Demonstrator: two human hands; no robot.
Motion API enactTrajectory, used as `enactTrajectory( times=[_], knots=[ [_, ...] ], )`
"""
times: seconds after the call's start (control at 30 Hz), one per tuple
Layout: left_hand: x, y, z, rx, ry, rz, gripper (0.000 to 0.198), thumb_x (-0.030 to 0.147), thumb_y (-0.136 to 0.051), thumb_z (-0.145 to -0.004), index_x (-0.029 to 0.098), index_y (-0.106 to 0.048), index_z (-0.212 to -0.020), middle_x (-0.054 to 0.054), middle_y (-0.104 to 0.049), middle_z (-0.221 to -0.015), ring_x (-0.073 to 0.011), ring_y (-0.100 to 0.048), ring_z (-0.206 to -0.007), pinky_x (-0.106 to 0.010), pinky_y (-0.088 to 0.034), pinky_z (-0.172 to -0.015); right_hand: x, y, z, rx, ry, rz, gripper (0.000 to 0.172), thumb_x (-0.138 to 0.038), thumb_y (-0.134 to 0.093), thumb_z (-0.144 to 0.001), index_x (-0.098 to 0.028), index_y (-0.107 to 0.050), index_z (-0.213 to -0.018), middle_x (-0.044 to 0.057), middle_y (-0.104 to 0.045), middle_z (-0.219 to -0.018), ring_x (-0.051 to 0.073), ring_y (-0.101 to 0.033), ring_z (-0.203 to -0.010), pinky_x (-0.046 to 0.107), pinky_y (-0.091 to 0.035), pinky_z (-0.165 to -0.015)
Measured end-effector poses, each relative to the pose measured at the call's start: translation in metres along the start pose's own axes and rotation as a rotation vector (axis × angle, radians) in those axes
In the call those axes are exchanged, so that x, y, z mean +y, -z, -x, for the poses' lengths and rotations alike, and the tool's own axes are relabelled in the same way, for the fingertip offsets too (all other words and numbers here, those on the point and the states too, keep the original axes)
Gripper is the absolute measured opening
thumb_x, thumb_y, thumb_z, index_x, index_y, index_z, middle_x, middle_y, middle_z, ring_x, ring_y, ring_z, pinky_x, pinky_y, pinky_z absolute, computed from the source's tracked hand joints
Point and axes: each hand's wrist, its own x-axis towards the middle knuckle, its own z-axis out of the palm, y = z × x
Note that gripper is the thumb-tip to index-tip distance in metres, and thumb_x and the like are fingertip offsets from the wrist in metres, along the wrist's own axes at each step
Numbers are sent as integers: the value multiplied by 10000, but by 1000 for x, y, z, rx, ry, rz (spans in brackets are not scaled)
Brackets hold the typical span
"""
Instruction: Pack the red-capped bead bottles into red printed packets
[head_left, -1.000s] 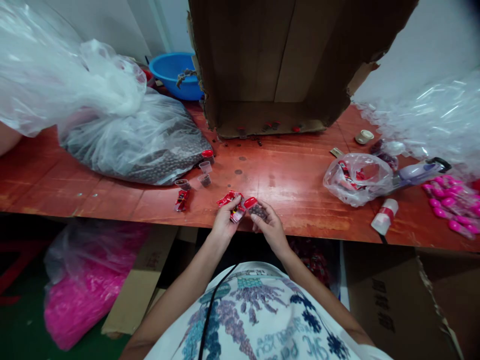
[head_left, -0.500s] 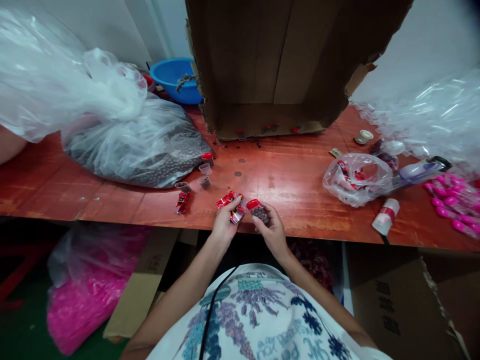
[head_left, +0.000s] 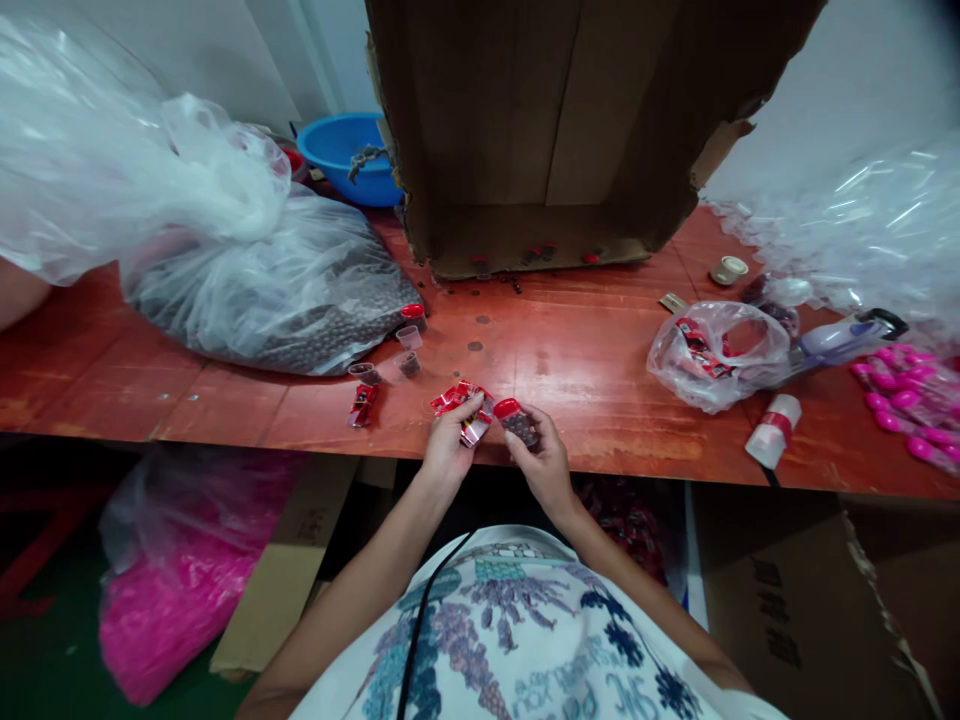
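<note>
My left hand (head_left: 451, 438) is closed on several red printed wrappers (head_left: 472, 418), just over the table's front edge. Beside it, my right hand (head_left: 546, 450) grips a small clear container (head_left: 519, 424) with a red cap, filled with dark beads. The wrappers and the container are close together in front of me. To the left on the table are small clear cups (head_left: 409, 364), some holding dark beads, and a red-capped container (head_left: 412, 315). Another red wrapper (head_left: 363, 404) lies by an open cup (head_left: 365, 373).
A large clear bag of dark beads (head_left: 285, 290) slumps at left, with a blue basin (head_left: 341, 150) behind. A torn cardboard box (head_left: 540, 120) stands open at the back. At right are a bag of red wrappers (head_left: 712, 385), a white roll (head_left: 774, 428) and pink pieces (head_left: 904, 400).
Both hands stay in nearly the same place, still holding the wrappers and the container. The view has shifted very slightly.
</note>
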Motion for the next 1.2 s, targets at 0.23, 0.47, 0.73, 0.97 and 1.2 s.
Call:
enactTrajectory(
  times=[0.23, 0.47, 0.73, 0.97, 1.2],
  knots=[
    [-4, 3, 1, -37, -89, -48, 185, 17, -759, -542, 100, -654, -670, -27, -692, -660, -125, -645, -573, -220, -524, -596, -1, 0, -2, 23, -36, -69, 438, -275, -602, -794, -229, -530, -1224, 46, -638, -995, 186, -601, -858, 318, -515, -751],
    [-3, 1, 2, -50, -171, -21, 188, 28, -767, -541, 101, -677, -690, -34, -702, -680, -128, -658, -621, -229, -523, -651, 1, 1, 1, -15, 16, 30, 403, -272, -605, -797, -226, -549, -1193, 45, -632, -1046, 165, -597, -840, 303, -494, -773],
    [-5, 5, 0, -57, -166, -9, 193, 40, -774, -548, 104, -682, -704, -33, -708, -697, -124, -659, -636, -226, -531, -659, -3, 1, 2, -1, 40, 12, 403, -265, -609, -800, -230, -542, -1195, 44, -627, -1027, 165, -592, -836, 306, -492, -772],
    [-7, 5, 1, -51, -149, -45, 187, 54, -775, -540, 111, -689, -696, -26, -702, -678, -115, -641, -597, -209, -514, -601, -1, -1, 0, -26, -83, -119, 407, -276, -616, -794, -258, -535, -1192, 25, -599, -994, 111, -554, -638, 239, -489, -560],
    [-11, 6, 4, -75, -165, -84, 228, 96, -813, -503, 111, -686, -691, -21, -698, -678, -124, -643, -618, -221, -509, -615, -5, 0, -1, -61, -174, -270, 424, -298, -632, -785, -256, -514, -1190, -3, -604, -919, 60, -492, -500, 194, -450, -453]
  ],
)
